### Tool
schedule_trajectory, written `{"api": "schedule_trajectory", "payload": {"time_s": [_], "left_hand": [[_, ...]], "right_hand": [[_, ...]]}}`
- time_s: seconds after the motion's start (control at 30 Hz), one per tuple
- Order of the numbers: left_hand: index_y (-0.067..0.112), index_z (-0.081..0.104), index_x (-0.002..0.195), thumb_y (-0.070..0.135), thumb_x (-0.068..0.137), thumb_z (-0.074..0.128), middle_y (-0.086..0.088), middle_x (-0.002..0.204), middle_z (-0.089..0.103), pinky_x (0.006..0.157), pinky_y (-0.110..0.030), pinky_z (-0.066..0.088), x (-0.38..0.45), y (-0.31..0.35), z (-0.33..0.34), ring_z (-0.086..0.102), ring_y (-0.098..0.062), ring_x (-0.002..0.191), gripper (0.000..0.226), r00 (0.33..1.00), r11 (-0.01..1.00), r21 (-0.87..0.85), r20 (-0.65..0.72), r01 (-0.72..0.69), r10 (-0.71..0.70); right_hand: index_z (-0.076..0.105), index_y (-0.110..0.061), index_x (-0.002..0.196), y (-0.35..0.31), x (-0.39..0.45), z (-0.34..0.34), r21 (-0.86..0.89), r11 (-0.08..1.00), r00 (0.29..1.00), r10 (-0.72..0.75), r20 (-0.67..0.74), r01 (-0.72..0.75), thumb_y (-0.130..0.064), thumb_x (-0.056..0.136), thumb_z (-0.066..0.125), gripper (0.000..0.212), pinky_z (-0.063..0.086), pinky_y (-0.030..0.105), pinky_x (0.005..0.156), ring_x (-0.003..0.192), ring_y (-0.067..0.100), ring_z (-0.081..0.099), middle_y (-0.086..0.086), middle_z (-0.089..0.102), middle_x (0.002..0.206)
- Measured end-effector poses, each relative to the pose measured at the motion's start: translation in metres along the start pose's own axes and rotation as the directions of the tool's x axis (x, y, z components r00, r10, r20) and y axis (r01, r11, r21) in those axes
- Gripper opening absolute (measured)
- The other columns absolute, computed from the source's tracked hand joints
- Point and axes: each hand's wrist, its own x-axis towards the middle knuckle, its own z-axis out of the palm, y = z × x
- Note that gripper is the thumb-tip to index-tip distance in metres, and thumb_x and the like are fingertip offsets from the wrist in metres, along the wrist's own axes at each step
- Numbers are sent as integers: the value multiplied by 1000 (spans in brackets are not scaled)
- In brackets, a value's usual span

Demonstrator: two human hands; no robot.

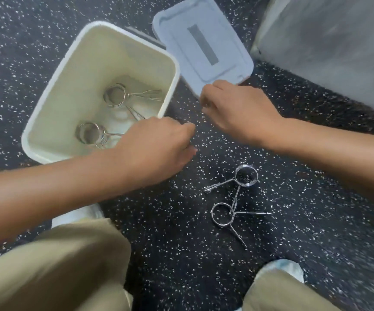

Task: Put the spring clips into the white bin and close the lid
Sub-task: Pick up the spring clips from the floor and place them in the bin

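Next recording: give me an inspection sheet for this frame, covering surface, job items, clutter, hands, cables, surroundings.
Surface: dark speckled floor.
Job items: white bin open, two spring clips inside; two clips on the floor; lid lying beside the bin.
Clutter: nothing seen.
Hands: left hand at the bin's near corner, right hand at the lid's edge; grip unclear on both.
Cables: nothing seen.
Surroundings: grey block at upper right; the person's knees at the bottom.
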Motion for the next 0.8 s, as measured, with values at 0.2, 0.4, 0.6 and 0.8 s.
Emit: {"api": "schedule_trajectory", "payload": {"time_s": [0.2,0.4,0.6,0.8], "left_hand": [[15,52,103,42,101,43,-5,97,66,60,-38,42,7,49,37,68,-36,87,29,951,975,56,238,-217,198],[21,52,121,42,100,49,-4,112,63,78,-43,56,1,86,85,67,-35,98,30,842,962,-108,466,-250,271],[31,35,150,40,101,49,-9,132,53,88,-49,55,0,119,126,65,-39,108,52,692,939,-167,640,-300,335],[22,35,154,40,103,49,-11,137,48,90,-48,54,1,130,140,61,-37,115,56,637,942,-111,711,-317,299]], "right_hand": [[55,-25,108,34,-56,27,70,992,987,99,127,-109,-37,100,48,16,44,36,62,83,32,64,0,64,106],[62,-23,98,38,-102,58,132,958,943,216,253,-255,-37,96,54,16,48,35,68,88,27,63,-2,67,98],[69,-18,97,29,-123,89,-14,947,854,297,428,-322,-39,96,57,24,45,33,64,88,33,68,6,71,96],[64,-18,91,13,-125,106,-133,962,870,272,412,-238,-28,93,66,10,43,31,61,83,28,68,1,69,92]]}}
